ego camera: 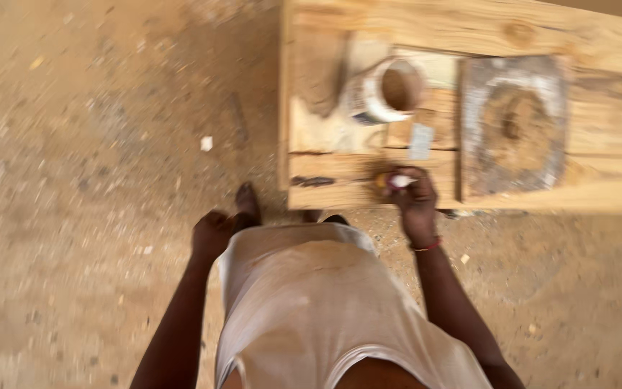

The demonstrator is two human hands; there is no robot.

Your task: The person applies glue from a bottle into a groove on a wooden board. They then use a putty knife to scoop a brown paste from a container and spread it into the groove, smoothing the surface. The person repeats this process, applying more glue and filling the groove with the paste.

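Note:
My right hand rests on the near rail of a pale wooden door panel that lies flat in front of me. Its fingers are closed on a small whitish scraper-like piece smeared with brown filler, pressed against the wood. My left hand hangs at my side with its fingers curled in, holding nothing that I can see. A round white tub of brown paste stands on the panel beyond my right hand. The picture is blurred.
A grey square board with a heap of brown filler lies on the panel at the right. A small grey flat piece lies beside the tub. Sandy ground with small debris spreads left. My feet stand at the panel's near edge.

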